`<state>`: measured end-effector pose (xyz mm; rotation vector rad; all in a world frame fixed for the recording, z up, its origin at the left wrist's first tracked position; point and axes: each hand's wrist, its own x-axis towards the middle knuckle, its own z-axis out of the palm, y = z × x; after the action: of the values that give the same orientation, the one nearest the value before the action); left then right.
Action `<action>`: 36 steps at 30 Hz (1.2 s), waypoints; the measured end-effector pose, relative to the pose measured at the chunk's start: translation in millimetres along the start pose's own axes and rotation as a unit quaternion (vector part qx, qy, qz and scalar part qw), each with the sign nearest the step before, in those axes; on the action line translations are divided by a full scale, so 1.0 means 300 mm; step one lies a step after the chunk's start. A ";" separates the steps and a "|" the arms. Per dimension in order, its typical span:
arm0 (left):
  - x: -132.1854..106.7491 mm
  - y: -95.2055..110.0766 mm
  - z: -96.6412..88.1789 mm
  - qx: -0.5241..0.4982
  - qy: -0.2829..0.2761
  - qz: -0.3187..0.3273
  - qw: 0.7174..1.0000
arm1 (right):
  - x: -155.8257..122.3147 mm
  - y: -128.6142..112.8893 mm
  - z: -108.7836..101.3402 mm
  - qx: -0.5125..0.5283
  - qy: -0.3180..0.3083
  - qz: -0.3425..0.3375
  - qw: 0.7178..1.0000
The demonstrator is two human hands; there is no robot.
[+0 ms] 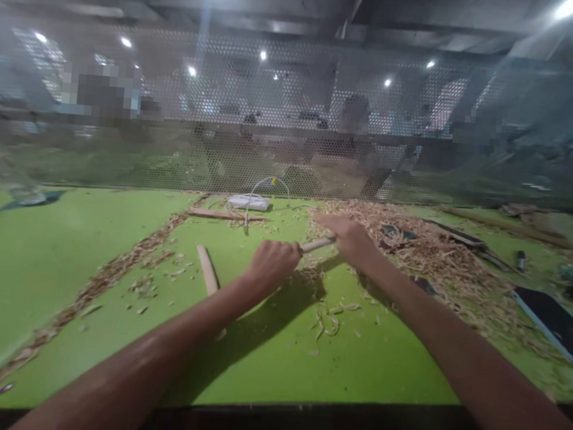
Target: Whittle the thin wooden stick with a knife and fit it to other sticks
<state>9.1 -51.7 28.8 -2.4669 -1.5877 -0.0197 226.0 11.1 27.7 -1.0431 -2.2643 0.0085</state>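
My left hand (pixel 272 262) is closed in a fist around one end of a thin pale wooden stick (pixel 317 244), held above the green table (pixel 61 269). My right hand (pixel 347 237) is closed over the stick's far end, beside a heap of wood shavings (pixel 433 254). What else the right hand may hold is hidden. Another flat wooden stick (pixel 207 272) lies on the table just left of my left forearm.
A curved trail of shavings (pixel 105 279) runs across the table's left half. A white block with a wire (pixel 250 202) and a wooden strip (pixel 221 214) lie at the back. A dark phone (pixel 558 324) lies right. A perforated screen (pixel 294 122) closes the far side, with people behind.
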 end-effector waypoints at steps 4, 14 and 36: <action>0.004 0.018 0.012 0.007 0.052 0.007 0.999 | 0.003 0.079 -0.040 -0.028 0.075 0.025 0.996; 0.020 -0.130 0.025 0.091 0.086 -0.096 0.987 | -0.027 0.189 0.008 -0.016 0.089 0.076 0.993; 0.065 -0.228 0.089 0.012 0.058 -0.061 0.996 | -0.043 0.178 0.035 0.022 0.119 0.097 0.988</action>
<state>-47.0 -2.0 16.4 -2.3026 -1.6752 -0.1583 262.8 41.6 -1.5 -1.1717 -1.9355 0.0158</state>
